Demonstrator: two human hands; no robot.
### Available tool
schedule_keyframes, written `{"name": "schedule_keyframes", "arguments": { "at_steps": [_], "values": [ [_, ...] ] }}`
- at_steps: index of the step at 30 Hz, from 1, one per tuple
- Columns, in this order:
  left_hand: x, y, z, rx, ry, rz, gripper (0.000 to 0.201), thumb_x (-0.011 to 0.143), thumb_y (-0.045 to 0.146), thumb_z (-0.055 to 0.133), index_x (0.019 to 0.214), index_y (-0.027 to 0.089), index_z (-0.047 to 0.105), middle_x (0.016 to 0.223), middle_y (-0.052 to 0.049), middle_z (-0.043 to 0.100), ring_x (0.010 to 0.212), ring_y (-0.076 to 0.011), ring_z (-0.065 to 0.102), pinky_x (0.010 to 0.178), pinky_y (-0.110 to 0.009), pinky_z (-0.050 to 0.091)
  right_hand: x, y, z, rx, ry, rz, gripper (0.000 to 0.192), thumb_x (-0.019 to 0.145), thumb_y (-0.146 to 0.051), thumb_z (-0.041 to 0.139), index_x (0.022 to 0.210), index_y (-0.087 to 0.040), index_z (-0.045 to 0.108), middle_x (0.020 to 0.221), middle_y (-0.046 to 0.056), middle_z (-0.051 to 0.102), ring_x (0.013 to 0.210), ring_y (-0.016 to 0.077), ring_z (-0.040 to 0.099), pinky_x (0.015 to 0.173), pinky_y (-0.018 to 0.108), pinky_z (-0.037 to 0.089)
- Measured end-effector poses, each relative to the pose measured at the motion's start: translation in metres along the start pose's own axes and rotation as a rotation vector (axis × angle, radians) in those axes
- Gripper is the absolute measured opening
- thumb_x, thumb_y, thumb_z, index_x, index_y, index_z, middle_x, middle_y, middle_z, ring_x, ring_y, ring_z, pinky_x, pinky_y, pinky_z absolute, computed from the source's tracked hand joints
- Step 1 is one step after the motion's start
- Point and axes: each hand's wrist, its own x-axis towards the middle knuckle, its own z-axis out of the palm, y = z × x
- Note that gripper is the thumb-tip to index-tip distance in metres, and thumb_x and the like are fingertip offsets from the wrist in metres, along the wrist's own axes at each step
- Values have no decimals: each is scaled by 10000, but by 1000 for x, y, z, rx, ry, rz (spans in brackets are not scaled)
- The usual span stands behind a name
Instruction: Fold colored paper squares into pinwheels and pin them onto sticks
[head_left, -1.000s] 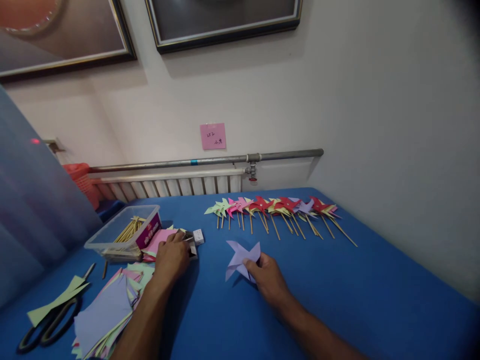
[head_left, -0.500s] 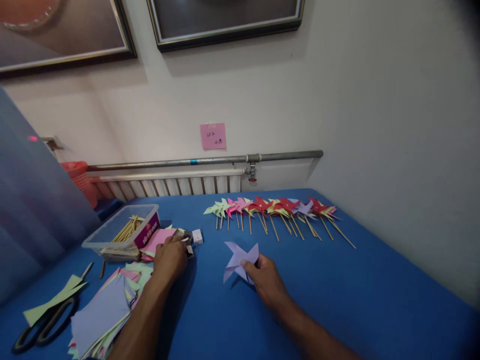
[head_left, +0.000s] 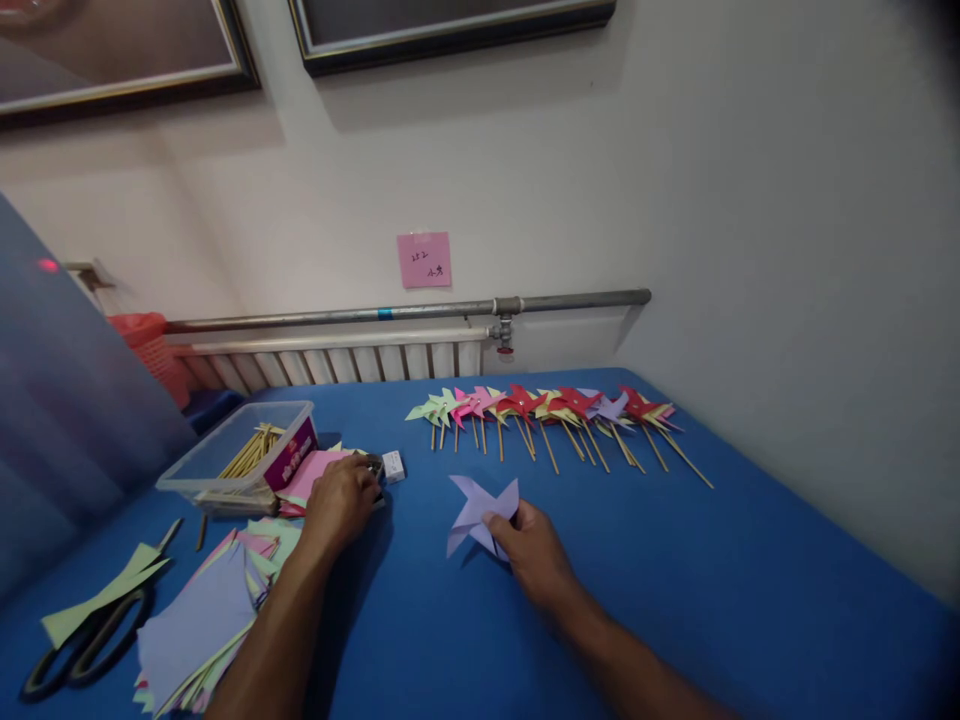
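Landmark: the lilac paper pinwheel point(head_left: 480, 512), lying flat on the blue table point(head_left: 675, 560).

Far left of the pinwheel: scissors point(head_left: 82, 640) over a green paper strip, then a stack of coloured paper squares point(head_left: 202, 630). Behind the stack stands a clear plastic box point(head_left: 240, 455) holding wooden sticks.

Left of the pinwheel, the left hand point(head_left: 337, 505) rests knuckles-up on a small metal tool point(head_left: 375, 470) beside a white box point(head_left: 393, 465). Its grip is curled around the tool; full closure cannot be told.

At the pinwheel's right edge, the right hand point(head_left: 532, 555) pins the folded tips with thumb and fingertips, grip closed on the paper.

Behind the pinwheel: a row of finished pinwheels on sticks point(head_left: 555, 410).

Procedure: judged best practice is to keep pressure at the pinwheel's centre so the tips stay aligned while the tool is brought over.

Change from the earlier frames: both hands hold the same positions; only the view has shifted slightly.
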Motion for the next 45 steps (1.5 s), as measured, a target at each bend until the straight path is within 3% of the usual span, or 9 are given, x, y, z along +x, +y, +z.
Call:
{"name": "schedule_keyframes", "arguments": {
  "at_steps": [9, 14, 18, 22, 25, 29, 34, 45],
  "values": [
    [-3, 1, -6, -92, 149, -136, 266, 1025, 294, 599, 980, 217, 849, 1137, -94, 808, 1091, -278, 717, 862, -340, 493, -3, -4, -1, -2, -1, 7, 305, 761, -469, 743, 878, -190, 783, 735, 28, 741, 658, 210, 616, 634, 311, 467],
    [-4, 2, -10, -295, 210, -158, 249, 990, 328, 599, 885, 211, 793, 898, -54, 802, 870, -244, 721, 742, -309, 452, 0, 0, 0, -23, 20, 18, 308, 757, -455, 738, 887, -181, 793, 764, 44, 779, 680, 227, 662, 638, 308, 500],
    [-9, 28, 0, -445, 92, -69, 266, 993, 333, 577, 849, 207, 762, 783, -23, 766, 769, -217, 702, 712, -285, 455, 3, 3, -2, -20, 29, 5, 313, 782, -473, 717, 903, -194, 792, 809, 57, 808, 728, 255, 713, 693, 332, 554],
    [-19, 66, 17, -192, -146, 35, 186, 963, 240, 636, 888, 212, 803, 945, -79, 824, 916, -248, 747, 775, -303, 441, 4, 3, -5, 18, 29, 8, 320, 804, -491, 712, 925, -204, 790, 793, 54, 802, 706, 261, 723, 699, 349, 579],
    [-24, 80, 25, -112, -229, 50, 205, 975, 248, 627, 940, 217, 827, 1016, -110, 841, 1001, -286, 764, 809, -324, 450, 4, 3, -6, 10, 23, 4, 316, 818, -502, 706, 918, -213, 785, 785, 52, 795, 703, 259, 721, 692, 348, 579],
    [-24, 78, 24, -188, -277, 102, 233, 973, 213, 600, 967, 256, 829, 1035, -65, 853, 1024, -260, 771, 814, -308, 446, 5, 4, -5, -17, 38, -10, 280, 804, -490, 706, 850, -220, 763, 754, 50, 779, 699, 257, 711, 697, 351, 576],
    [-21, 70, 19, -256, -309, 141, 277, 944, 132, 570, 879, 270, 801, 928, -13, 831, 918, -207, 749, 777, -285, 415, 5, 1, -6, -4, 39, 4, 319, 793, -484, 721, 918, -201, 799, 795, 57, 803, 705, 257, 718, 682, 344, 568],
    [-22, 68, 17, -133, -291, 84, 195, 970, 225, 594, 897, 235, 775, 954, -56, 825, 942, -236, 742, 724, -308, 343, 7, 4, -7, -64, 55, 14, 349, 796, -490, 715, 935, -187, 818, 844, 73, 827, 777, 279, 747, 714, 346, 575]
  ]
}}
